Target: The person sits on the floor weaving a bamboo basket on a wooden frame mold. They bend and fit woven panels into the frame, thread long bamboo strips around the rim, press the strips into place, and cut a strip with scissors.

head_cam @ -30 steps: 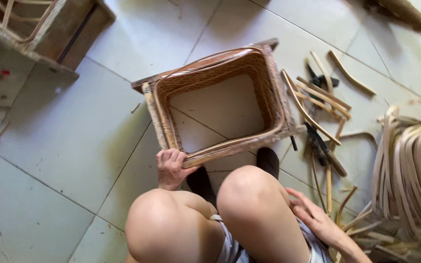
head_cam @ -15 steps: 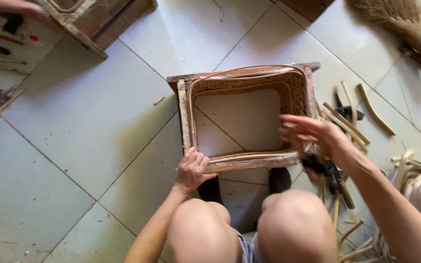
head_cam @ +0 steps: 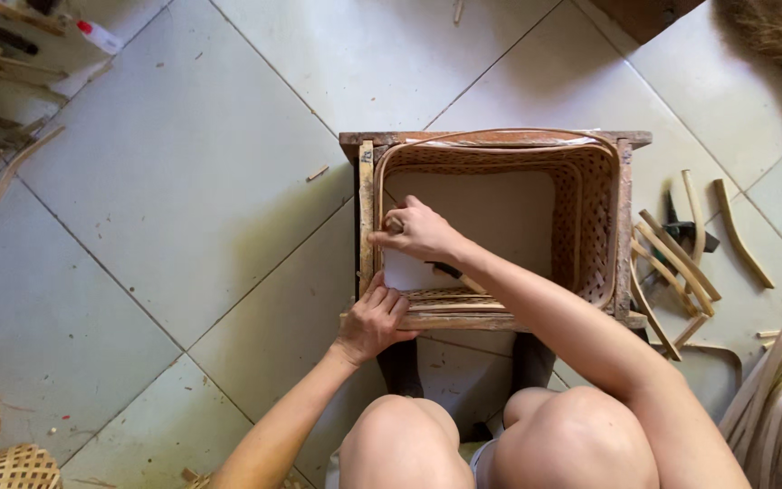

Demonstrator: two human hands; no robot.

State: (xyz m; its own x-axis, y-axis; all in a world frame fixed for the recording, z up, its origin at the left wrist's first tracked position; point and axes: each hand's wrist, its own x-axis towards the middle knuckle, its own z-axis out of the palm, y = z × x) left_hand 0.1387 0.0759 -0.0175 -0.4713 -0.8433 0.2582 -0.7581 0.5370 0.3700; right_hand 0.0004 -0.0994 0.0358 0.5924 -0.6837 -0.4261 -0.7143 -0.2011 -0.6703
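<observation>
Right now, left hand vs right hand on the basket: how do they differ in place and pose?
The left hand rests on the near-left corner of the wooden frame, outside the woven basket; the right hand reaches across inside the basket against its left wall. The left arm comes up from below left; the right arm crosses diagonally over the near rim. Both are bare and touch the same basket-and-frame piece.

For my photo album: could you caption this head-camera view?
Both hands work a woven basket in a wooden frame: left hand on its near corner, right hand inside.
</observation>
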